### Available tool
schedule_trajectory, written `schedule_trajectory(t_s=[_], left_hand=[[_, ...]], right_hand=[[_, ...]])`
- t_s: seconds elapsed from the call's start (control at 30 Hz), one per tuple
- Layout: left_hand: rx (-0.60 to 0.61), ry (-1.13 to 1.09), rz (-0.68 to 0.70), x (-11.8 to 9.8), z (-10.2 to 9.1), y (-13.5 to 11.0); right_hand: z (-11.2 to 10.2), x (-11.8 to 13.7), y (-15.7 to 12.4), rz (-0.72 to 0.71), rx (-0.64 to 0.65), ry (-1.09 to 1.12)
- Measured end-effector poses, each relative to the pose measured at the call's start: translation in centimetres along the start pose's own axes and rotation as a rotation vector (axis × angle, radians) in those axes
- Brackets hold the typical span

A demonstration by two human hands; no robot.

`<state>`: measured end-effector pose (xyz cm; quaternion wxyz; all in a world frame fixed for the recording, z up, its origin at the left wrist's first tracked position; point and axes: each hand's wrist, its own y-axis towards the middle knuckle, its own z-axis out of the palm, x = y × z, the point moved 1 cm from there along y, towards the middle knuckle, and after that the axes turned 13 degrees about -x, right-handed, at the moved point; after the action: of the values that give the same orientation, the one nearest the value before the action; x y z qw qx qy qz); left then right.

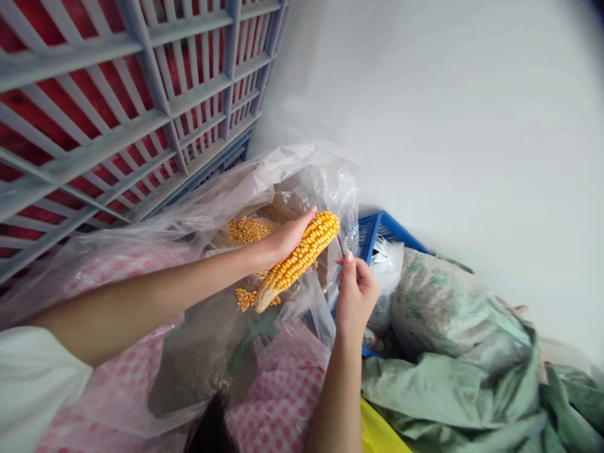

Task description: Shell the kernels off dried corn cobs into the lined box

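Note:
My left hand is closed around a yellow ear of corn, its rounded tip tilted up to the right and its pale stalk end down to the left. Between the thumb and fingers of my right hand is a thin dark metal rod, its upper end beside the corn's tip; whether they touch I cannot tell. Rows of kernels still cover the visible side of the ear. Beneath my hands a clear plastic bag lies spread, with loose corn kernels in several small heaps inside it.
Grey slatted plastic crates with red behind the slats rise at the left. A white wall stands ahead. On the right are a blue basket, a stuffed woven sack and a green cloth. Pink checked fabric lies below.

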<state>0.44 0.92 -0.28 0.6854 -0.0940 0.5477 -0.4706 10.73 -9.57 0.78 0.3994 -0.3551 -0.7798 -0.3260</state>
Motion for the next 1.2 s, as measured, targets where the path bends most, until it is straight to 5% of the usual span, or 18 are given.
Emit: schedule_trajectory(t_s=[0.47, 1.2], left_hand=[[0.161, -0.086, -0.198, -0.49, -0.16, 0.10], [0.145, 0.026, -0.119, -0.22, -0.55, 0.58]], right_hand=[[-0.38, 0.14, -0.02, -0.044, 0.025, 0.025], [-0.79, 0.13, 0.14, -0.083, 0.071, -0.035]])
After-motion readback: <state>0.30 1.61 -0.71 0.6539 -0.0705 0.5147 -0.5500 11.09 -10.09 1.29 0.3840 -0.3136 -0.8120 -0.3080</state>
